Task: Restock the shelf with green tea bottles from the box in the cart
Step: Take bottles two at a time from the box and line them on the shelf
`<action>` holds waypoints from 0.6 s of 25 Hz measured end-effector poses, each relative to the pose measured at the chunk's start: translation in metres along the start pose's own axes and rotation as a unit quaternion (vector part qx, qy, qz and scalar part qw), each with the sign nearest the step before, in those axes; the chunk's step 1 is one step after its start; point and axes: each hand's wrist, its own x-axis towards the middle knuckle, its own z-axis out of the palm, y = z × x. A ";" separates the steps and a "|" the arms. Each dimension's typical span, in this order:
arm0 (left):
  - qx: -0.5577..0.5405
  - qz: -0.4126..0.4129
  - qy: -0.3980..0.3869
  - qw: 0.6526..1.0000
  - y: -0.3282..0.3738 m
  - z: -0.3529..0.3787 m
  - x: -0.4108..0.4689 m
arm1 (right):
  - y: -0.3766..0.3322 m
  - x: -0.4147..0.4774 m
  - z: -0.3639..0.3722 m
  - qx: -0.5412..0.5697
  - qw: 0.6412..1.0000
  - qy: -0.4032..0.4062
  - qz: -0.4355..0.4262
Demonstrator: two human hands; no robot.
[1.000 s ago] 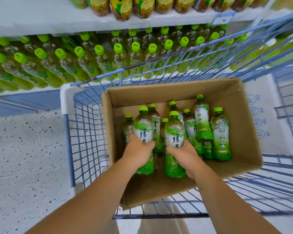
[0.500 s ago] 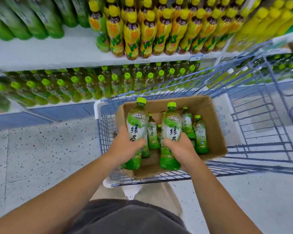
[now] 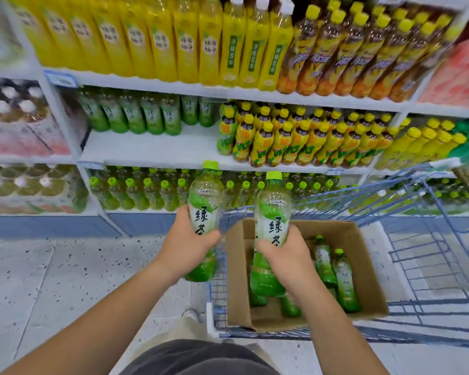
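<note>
Head view: the left hand [image 3: 186, 247] grips a clear, green-capped plastic tea bottle [image 3: 205, 196] upright, just left of the brown cardboard box [image 3: 368, 280]; the right hand [image 3: 284, 255] grips another bottle [image 3: 272, 207] above it. The white shelf [image 3: 152, 150] has bare space farther off, up-left — the left hand is nearer.

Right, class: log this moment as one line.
left hand: grips left bottle | right hand: grips right bottle | box: bottles inside | shelf: gap free

Left grip [image 3: 186, 247] curled, right grip [image 3: 287, 257] curled
</note>
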 end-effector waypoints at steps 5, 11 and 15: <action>-0.037 0.004 0.078 0.996 0.005 -0.033 -0.007 | -0.033 0.004 0.030 0.003 0.997 -0.046 -0.062; -0.035 0.029 0.106 0.993 0.002 -0.078 0.035 | -0.073 0.036 0.087 0.016 0.991 -0.063 -0.117; -0.004 0.035 0.089 0.995 -0.008 -0.119 0.099 | -0.094 0.082 0.142 0.017 0.992 -0.041 -0.120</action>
